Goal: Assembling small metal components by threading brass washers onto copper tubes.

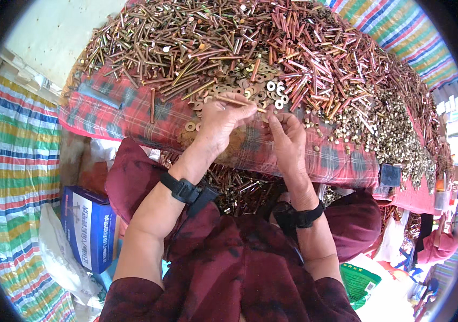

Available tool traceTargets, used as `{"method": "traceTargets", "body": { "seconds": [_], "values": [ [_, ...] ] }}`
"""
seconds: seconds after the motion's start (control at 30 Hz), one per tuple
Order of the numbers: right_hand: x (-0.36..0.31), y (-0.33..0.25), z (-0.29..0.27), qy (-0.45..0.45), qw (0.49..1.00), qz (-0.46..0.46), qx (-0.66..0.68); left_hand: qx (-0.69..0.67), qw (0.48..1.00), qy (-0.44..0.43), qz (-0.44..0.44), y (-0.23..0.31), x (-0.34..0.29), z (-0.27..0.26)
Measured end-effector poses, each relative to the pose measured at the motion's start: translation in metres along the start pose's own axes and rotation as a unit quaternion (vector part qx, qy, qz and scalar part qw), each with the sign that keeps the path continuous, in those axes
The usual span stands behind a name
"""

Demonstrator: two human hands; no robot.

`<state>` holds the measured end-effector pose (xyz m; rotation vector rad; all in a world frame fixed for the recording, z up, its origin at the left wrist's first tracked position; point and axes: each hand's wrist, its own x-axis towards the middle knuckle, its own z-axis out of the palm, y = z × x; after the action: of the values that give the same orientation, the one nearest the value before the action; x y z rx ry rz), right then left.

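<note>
My left hand [222,122] is closed around a long brass-coloured bolt [233,100], which points to the right over the table's near edge. Just right of the bolt's tip, my right hand [290,140] is pinched at thumb and fingers. Whatever sits between those fingertips is too small to make out. Loose flat washers [264,79] lie directly beyond both hands, a few of them pale silver. Behind them spreads a big heap of long bolts [315,61]. Small brass-coloured nuts [395,131] are piled toward the right.
Red plaid cloth [127,115] covers the table. A small dark block [390,175] rests at its right front edge. More metal parts [239,185] lie below, between my knees. A blue box [89,231] stands at left, a green bag [359,282] at right. Another person [442,247] is far right.
</note>
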<state>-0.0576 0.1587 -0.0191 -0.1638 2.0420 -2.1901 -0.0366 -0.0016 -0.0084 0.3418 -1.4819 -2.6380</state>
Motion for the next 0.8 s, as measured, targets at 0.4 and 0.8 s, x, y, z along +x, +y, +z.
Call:
{"method": "traceTargets", "body": {
  "seconds": [0.4,0.8],
  "values": [
    [0.001,0.017,-0.006,0.109,0.981,-0.118,-0.108,-0.05,0.995,-0.055,-0.069,-0.013,-0.033,0.013],
    [0.083,-0.021,0.032,-0.033,0.791,-0.386,-0.473,-0.179,0.977,0.096,-0.059,-0.009,-0.014,-0.017]
  ]
}}
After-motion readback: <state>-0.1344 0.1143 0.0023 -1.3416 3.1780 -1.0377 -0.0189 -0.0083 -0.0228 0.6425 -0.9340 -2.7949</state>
